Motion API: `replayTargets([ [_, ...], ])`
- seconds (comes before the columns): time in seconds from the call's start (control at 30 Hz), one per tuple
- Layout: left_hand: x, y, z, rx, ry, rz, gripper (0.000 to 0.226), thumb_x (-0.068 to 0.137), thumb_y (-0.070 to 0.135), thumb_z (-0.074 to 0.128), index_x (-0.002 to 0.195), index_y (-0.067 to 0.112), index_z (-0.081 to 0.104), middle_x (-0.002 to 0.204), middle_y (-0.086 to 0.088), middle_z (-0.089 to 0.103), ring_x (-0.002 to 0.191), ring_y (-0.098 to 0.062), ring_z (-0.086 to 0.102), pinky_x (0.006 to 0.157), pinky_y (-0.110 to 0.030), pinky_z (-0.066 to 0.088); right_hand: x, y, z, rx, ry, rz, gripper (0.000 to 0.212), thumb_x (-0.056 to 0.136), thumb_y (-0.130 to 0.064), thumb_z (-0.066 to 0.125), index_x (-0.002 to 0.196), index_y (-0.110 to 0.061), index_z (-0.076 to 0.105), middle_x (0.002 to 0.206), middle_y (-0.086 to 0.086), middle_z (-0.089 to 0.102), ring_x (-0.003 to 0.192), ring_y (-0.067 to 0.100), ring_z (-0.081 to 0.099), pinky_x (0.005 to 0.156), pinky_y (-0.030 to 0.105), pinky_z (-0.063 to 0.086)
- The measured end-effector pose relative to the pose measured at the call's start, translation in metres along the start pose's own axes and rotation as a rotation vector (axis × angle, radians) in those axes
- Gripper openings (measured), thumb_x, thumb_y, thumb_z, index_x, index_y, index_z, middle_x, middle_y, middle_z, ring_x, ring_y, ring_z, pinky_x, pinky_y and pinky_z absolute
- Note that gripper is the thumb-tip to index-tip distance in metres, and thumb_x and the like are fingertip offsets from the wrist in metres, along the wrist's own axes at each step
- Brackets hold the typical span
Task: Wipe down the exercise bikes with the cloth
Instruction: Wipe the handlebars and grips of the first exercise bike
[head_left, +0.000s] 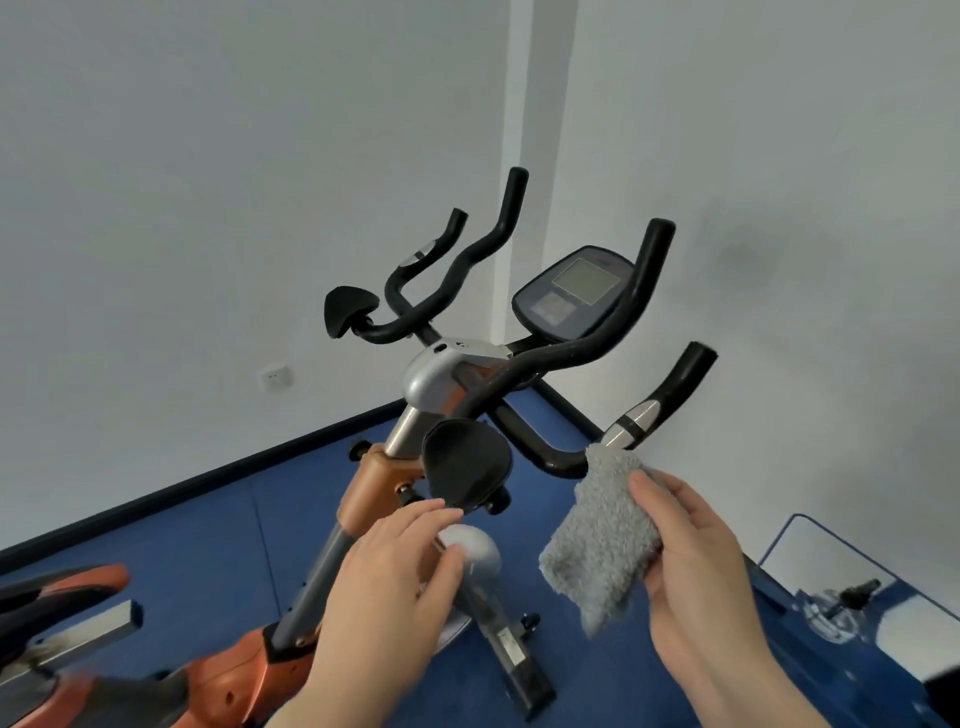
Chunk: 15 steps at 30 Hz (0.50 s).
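at five o'clock the right hand (696, 566) grips a folded, fluffy grey cloth (602, 540), its top touching the curved black handlebar (550, 462) of the orange exercise bike (374, 478). at seven o'clock the left hand (384, 577) lies relaxed, fingers nearly straight, thumb against a smooth round silver knob (475, 551).

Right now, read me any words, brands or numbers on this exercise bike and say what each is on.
Nothing here can be read.
The console: its screen and the button panel below it are too blurred to read.
A pale sticker lower down: too blurred to read.
The cloth in the right hand: no print shows.
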<state>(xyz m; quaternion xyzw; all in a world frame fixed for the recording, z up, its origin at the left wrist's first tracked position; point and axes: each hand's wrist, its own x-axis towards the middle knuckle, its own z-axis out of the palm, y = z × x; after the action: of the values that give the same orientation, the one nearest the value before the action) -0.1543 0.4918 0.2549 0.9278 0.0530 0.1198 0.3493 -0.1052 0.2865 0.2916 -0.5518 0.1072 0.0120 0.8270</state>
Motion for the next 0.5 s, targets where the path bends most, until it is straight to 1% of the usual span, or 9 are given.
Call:
replayTargets([
  [0.07, 0.014, -0.004, -0.002, -0.033, 0.038, -0.019, 0.029, 0.089, 0.038, 0.052, 0.117, 0.042, 0.060, 0.125, 0.030, 0.052, 0.116, 0.006, 0.046, 0.103, -0.032, 0.042, 0.011, 0.002, 0.011, -0.037, -0.016, -0.033, 0.003, 0.081, -0.024, 0.067, 0.080, -0.021, 0.068, 0.078, -0.003, 0.071, 0.074, 0.011, 0.066, 0.064, 0.029, 0.053],
  [0.13, 0.027, -0.009, -0.002, -0.053, 0.082, -0.036, 0.030, 0.089, 0.033, 0.054, 0.116, 0.041, 0.061, 0.123, 0.029, 0.052, 0.116, 0.004, 0.045, 0.101, -0.031, 0.042, 0.029, 0.002, 0.027, -0.110, -0.056, -0.119, 0.008, 0.086, -0.024, 0.066, 0.079, -0.026, 0.068, 0.080, -0.008, 0.071, 0.080, 0.010, 0.067, 0.071, 0.033, 0.055],
  [0.17, 0.034, -0.011, -0.002, -0.070, 0.099, -0.049, 0.029, 0.089, 0.032, 0.053, 0.116, 0.039, 0.062, 0.122, 0.028, 0.053, 0.116, 0.002, 0.046, 0.098, -0.027, 0.042, 0.039, 0.003, 0.037, -0.165, -0.085, -0.191, 0.009, 0.087, -0.024, 0.065, 0.080, -0.029, 0.068, 0.081, -0.011, 0.071, 0.083, 0.008, 0.067, 0.073, 0.033, 0.055],
  [0.23, 0.044, -0.015, -0.003, -0.117, 0.121, -0.076, 0.031, 0.088, 0.033, 0.050, 0.116, 0.037, 0.062, 0.122, 0.025, 0.055, 0.114, 0.001, 0.049, 0.090, -0.018, 0.040, 0.058, 0.005, 0.062, -0.324, -0.188, -0.365, 0.005, 0.087, -0.028, 0.065, 0.084, -0.032, 0.067, 0.086, -0.012, 0.070, 0.087, 0.004, 0.066, 0.075, 0.026, 0.054],
  [0.27, 0.049, -0.018, -0.003, -0.134, 0.131, -0.080, 0.033, 0.088, 0.033, 0.049, 0.117, 0.037, 0.061, 0.122, 0.024, 0.056, 0.112, 0.001, 0.050, 0.087, -0.017, 0.039, 0.067, 0.011, 0.074, -0.439, -0.242, -0.445, 0.003, 0.086, -0.030, 0.065, 0.085, -0.033, 0.066, 0.087, -0.012, 0.069, 0.089, 0.004, 0.065, 0.076, 0.022, 0.053],
  [0.33, 0.060, -0.022, -0.001, -0.172, 0.140, -0.092, 0.033, 0.088, 0.031, 0.048, 0.119, 0.037, 0.059, 0.117, 0.023, 0.057, 0.106, 0.003, 0.052, 0.085, -0.018, 0.041, 0.082, 0.030, 0.090, -0.759, -0.326, -0.556, 0.005, 0.083, -0.033, 0.066, 0.088, -0.030, 0.066, 0.094, -0.013, 0.063, 0.097, 0.007, 0.058, 0.080, 0.020, 0.047],
  [0.4, 0.068, -0.026, 0.002, -0.215, 0.129, -0.104, 0.033, 0.089, 0.027, 0.049, 0.118, 0.039, 0.057, 0.112, 0.022, 0.059, 0.100, 0.005, 0.054, 0.083, -0.020, 0.046, 0.088, 0.053, 0.093, -1.037, -0.385, -0.622, 0.014, 0.081, -0.033, 0.069, 0.091, -0.024, 0.068, 0.106, -0.009, 0.054, 0.107, 0.010, 0.046, 0.087, 0.024, 0.043],
  [0.47, 0.075, -0.032, 0.007, -0.241, 0.106, -0.126, 0.033, 0.089, 0.027, 0.051, 0.119, 0.039, 0.057, 0.107, 0.017, 0.062, 0.095, 0.000, 0.059, 0.083, -0.027, 0.051, 0.091, 0.065, 0.088, -1.140, -0.396, -0.676, 0.017, 0.078, -0.032, 0.073, 0.090, -0.021, 0.068, 0.112, -0.010, 0.049, 0.111, 0.010, 0.041, 0.089, 0.026, 0.044],
  [0.5, 0.079, -0.035, 0.010, -0.255, 0.094, -0.139, 0.033, 0.089, 0.028, 0.052, 0.119, 0.039, 0.057, 0.103, 0.015, 0.064, 0.091, -0.004, 0.062, 0.083, -0.032, 0.053, 0.093, 0.066, 0.086, -1.152, -0.390, -0.703, 0.018, 0.077, -0.031, 0.074, 0.090, -0.022, 0.066, 0.111, -0.011, 0.048, 0.109, 0.010, 0.042, 0.086, 0.026, 0.046],
])
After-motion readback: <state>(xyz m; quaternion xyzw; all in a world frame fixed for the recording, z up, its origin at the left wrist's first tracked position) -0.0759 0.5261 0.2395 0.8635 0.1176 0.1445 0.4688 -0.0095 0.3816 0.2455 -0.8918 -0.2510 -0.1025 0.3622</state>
